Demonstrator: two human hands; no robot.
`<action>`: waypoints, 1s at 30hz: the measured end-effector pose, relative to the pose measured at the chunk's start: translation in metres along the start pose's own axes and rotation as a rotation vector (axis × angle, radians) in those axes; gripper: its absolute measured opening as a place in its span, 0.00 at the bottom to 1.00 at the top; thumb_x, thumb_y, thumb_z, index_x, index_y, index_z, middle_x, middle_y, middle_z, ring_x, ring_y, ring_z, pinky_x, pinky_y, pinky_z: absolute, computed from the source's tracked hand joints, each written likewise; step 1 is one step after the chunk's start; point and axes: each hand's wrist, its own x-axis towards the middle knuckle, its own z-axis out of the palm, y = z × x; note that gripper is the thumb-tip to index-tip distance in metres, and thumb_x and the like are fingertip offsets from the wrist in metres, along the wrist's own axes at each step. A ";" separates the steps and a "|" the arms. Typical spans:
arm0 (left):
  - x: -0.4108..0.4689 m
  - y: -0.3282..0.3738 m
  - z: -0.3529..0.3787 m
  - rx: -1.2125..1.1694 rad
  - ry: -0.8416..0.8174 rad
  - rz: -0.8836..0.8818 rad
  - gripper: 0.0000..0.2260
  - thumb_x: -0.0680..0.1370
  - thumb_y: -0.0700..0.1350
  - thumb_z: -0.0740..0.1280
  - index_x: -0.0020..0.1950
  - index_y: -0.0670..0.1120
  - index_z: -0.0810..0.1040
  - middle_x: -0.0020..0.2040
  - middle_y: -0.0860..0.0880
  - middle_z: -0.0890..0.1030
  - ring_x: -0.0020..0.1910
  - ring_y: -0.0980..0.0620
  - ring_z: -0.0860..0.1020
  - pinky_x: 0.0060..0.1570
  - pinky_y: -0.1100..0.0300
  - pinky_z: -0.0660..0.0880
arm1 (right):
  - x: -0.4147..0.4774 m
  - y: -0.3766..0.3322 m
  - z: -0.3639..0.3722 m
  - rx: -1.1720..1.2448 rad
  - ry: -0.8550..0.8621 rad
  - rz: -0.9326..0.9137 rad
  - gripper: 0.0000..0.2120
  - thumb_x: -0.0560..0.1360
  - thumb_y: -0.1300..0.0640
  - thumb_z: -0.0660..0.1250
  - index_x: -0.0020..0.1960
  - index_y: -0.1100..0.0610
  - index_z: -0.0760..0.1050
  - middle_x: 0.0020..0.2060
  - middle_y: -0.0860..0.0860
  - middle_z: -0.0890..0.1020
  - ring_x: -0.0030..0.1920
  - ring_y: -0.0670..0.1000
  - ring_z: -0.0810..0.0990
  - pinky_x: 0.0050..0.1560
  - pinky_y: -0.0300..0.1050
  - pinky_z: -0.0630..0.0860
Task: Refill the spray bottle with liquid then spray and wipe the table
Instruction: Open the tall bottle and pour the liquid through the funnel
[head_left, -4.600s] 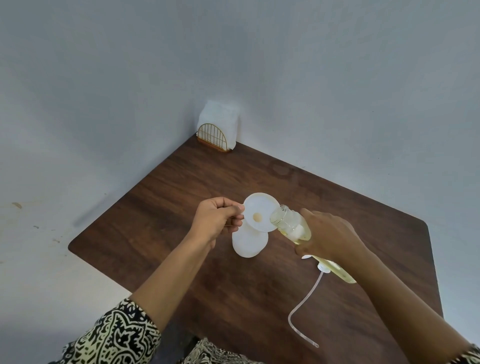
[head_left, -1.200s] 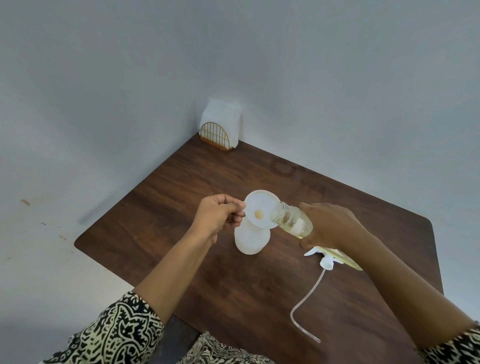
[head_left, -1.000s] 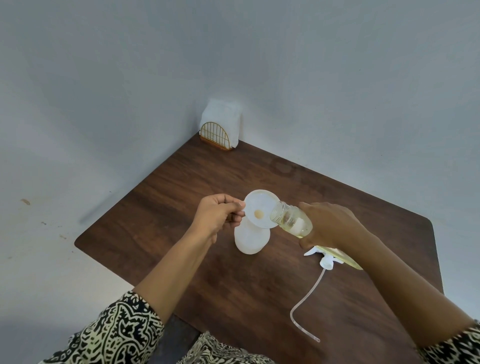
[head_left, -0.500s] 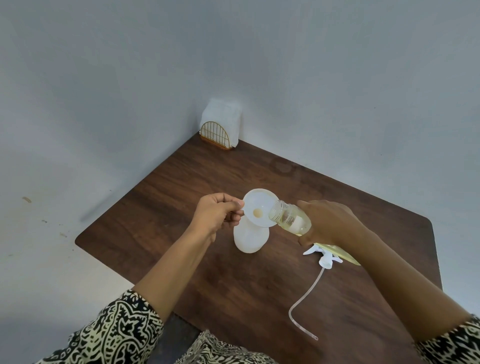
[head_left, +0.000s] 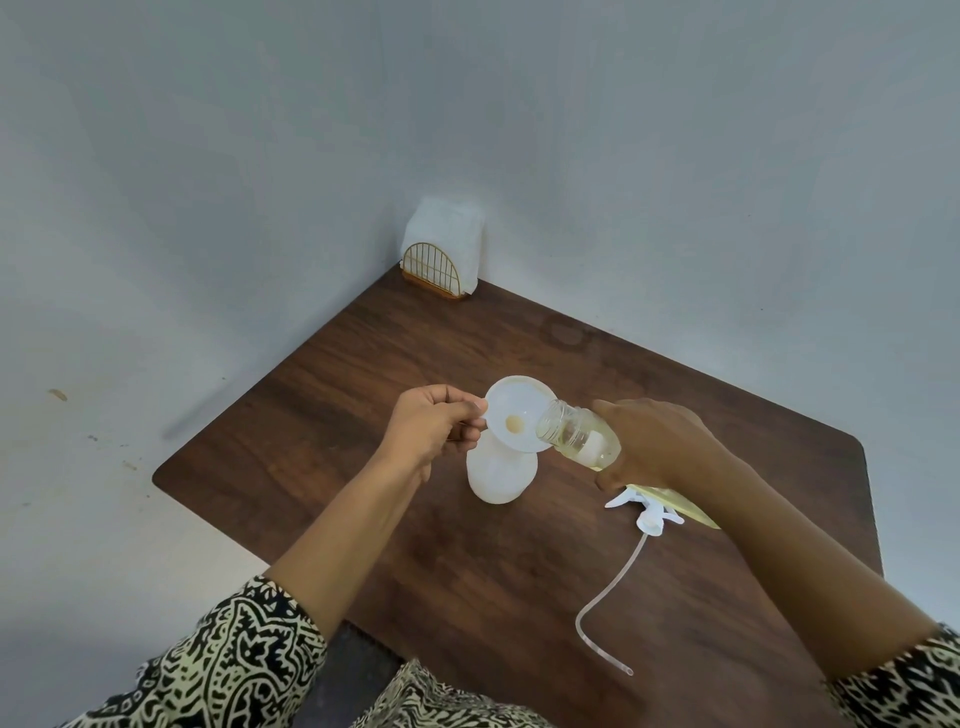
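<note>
Two hands share one job here. The left hand (head_left: 434, 431) pinches the near-left rim of the white plastic funnel (head_left: 511, 410), thumb and fingers clamped on it. That looks like plain steadying, since a light funnel could tip under a pour. The funnel sits in the neck of the white translucent spray bottle (head_left: 501, 480), which stands upright in the middle of the dark brown wooden tabletop (head_left: 467, 582).

The right hand (head_left: 660, 447) is wrapped round the clear refill bottle of pale yellow liquid (head_left: 579, 434). It's tilted almost flat, with its open mouth over the funnel's right edge, so the liquid should land in the bowl and not on the wood. A small yellowish pool shows at the funnel's throat; I can't make out any stream.

The white trigger spray head with its long clear dip tube (head_left: 647, 514) lies on the tabletop to the right of the spray bottle, just beside the right wrist. It is off, which leaves the neck open for filling. Something flat and pale yellow (head_left: 685, 512) peeks out under that wrist, too hidden to name.

At the far corner a gold wire holder of white napkins (head_left: 441, 254) stands against the wall, well apart, likely for the wiping. My read: the refill is under way, and spraying and wiping are not yet begun.
</note>
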 end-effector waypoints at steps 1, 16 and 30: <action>0.000 0.000 0.000 0.001 0.000 0.000 0.01 0.74 0.36 0.70 0.42 0.39 0.81 0.30 0.45 0.81 0.25 0.55 0.76 0.34 0.58 0.79 | 0.000 0.000 0.000 0.001 -0.001 -0.001 0.22 0.62 0.43 0.73 0.46 0.45 0.61 0.39 0.43 0.74 0.40 0.48 0.74 0.33 0.40 0.64; -0.001 -0.001 0.000 -0.006 -0.001 0.000 0.03 0.73 0.35 0.70 0.40 0.40 0.81 0.29 0.46 0.81 0.25 0.55 0.76 0.33 0.59 0.78 | 0.003 0.004 0.001 -0.022 -0.004 -0.008 0.21 0.61 0.43 0.72 0.47 0.46 0.65 0.39 0.43 0.76 0.40 0.49 0.75 0.36 0.41 0.68; -0.004 0.000 0.003 -0.003 0.011 0.008 0.03 0.74 0.36 0.70 0.40 0.41 0.81 0.29 0.47 0.81 0.25 0.55 0.76 0.34 0.59 0.78 | 0.001 0.005 0.001 -0.017 -0.015 -0.019 0.21 0.62 0.43 0.72 0.46 0.47 0.64 0.38 0.44 0.76 0.39 0.49 0.75 0.36 0.42 0.68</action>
